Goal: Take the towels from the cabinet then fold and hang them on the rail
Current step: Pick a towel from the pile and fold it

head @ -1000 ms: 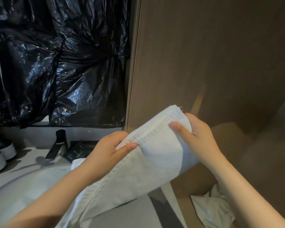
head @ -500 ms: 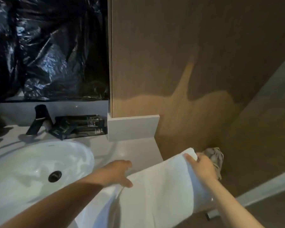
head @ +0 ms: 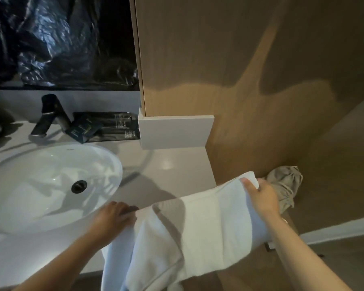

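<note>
The towel (head: pixel 208 223) is stretched between both hands along the front edge of the worktop (head: pixel 177 169), right of the sink (head: pixel 117 162), and its lower part hangs down past the edge. The right hand (head: pixel 263 198) pinches the towel's top right corner, thumb on the near face. The left hand (head: pixel 111 219) has its fingers curled onto the top left corner; its thumb is hidden.

Half a second ago the left hand lay flatter on the cloth and closer to the right hand. It has since slid left toward the sink, so the towel is spread wider and its top edge runs straighter. The right hand keeps the same corner, just beside the bunched grey cloth (head: pixel 286 183) against the wood wall. The view has tipped slightly down, so the sink and tap (head: pixel 48 116) sit higher in the picture.
</note>
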Motion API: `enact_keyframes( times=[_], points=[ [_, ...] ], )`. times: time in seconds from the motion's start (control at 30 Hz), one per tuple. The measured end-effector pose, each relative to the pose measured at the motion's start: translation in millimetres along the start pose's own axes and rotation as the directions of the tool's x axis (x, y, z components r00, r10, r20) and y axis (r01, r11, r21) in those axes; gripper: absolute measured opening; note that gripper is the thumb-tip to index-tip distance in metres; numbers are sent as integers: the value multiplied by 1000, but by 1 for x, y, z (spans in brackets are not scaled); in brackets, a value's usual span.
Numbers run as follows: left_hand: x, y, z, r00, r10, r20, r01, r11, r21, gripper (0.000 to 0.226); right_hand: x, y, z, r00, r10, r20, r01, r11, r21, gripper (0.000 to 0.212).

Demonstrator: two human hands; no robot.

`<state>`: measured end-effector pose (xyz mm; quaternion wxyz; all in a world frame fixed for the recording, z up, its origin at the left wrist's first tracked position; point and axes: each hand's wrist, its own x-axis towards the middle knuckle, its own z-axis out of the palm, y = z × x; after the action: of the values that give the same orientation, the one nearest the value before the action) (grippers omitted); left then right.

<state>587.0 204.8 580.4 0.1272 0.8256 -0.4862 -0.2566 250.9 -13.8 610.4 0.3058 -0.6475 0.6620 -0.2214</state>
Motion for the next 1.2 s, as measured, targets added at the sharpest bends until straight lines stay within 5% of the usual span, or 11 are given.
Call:
enact_keyframes(
  times=[0.13,0.53,0.63,0.7,0.83,1.07,1.2],
  points=[
    [8,-11,3,992,-95,81,100,994,-54,16,12,-6,9,998,-37,47,38,999,-19,44],
    [88,32,-40,988,-42,-149,31,997,-75,20,54,-27,1,998,-44,-55,47,998,50,37],
    [110,48,-48,971,58,-231,-52,998,32,17,66,-37,4,994,-51,98,55,997,-48,37],
    [111,50,-46,962,107,-250,-81,990,112,33,67,-37,12,977,-13,215,22,999,-40,64],
    [88,39,-32,952,96,-289,-90,995,37,39,50,-23,31,984,25,179,26,961,-276,97],
    [22,-10,-11,929,-232,-287,147,946,-290,25,-18,-40,72,858,-64,509,95,995,-34,59],
    [-5,-27,-4,930,-320,-180,217,875,-433,17,-58,-64,98,782,-84,617,90,996,21,61]
  ],
)
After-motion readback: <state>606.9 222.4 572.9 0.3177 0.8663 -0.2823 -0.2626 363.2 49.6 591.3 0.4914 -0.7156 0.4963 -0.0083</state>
